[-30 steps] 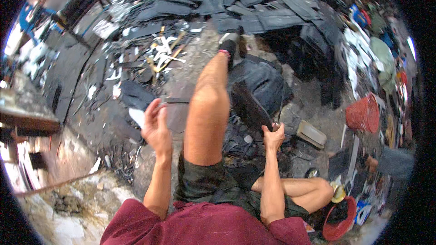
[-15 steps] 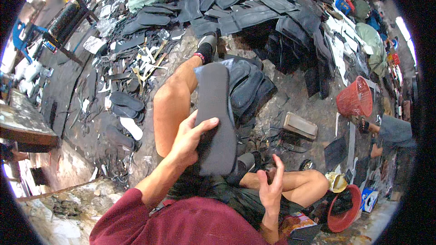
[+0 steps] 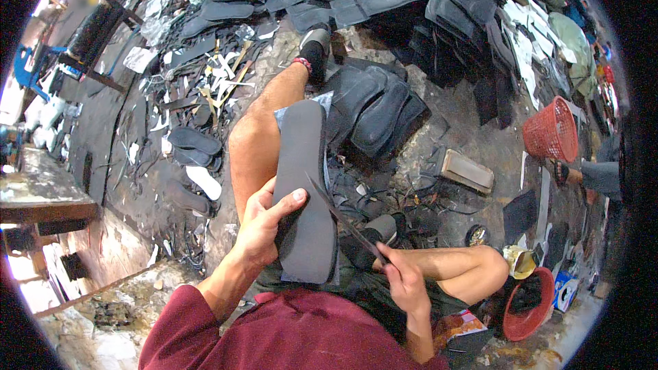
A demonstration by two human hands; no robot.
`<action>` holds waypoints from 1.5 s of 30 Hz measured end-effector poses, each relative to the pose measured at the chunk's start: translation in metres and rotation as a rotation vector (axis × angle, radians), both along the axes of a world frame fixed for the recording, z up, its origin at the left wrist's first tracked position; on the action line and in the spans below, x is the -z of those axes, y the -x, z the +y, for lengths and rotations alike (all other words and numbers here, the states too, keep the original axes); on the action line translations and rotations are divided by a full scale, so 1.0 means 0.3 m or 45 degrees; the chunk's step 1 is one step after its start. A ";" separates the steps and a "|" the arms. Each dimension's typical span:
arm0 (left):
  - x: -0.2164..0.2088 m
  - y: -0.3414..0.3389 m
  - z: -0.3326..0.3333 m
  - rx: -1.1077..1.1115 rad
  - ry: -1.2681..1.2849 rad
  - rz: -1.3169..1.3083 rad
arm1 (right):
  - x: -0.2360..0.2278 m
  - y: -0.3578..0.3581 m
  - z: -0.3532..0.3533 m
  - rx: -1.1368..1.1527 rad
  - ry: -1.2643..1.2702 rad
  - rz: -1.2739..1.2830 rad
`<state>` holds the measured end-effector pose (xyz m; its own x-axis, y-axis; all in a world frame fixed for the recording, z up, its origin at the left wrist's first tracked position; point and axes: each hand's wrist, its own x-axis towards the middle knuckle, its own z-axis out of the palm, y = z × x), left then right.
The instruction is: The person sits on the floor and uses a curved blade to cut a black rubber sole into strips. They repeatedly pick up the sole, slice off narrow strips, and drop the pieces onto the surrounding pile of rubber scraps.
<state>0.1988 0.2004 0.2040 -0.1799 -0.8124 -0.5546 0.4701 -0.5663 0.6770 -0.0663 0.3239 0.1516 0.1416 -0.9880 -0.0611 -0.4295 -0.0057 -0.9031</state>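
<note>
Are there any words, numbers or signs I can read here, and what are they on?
None that I can read clearly.
Blue-and-white box: markings too small to read.
Orange-and-white packet: markings too blurred.
Dark sole-shaped piece in the left hand: no writing shows.
Thin blade in the right hand: can't tell.

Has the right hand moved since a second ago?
Yes: the right hand has come toward the maroon shirt. A second ago it was level with the beige rectangular block, to its left; now it sits well below that block in the view.
</note>
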 end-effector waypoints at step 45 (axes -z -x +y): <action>0.054 -0.177 -0.107 0.857 0.083 0.198 | -0.156 -0.036 -0.526 -0.496 0.041 -0.261</action>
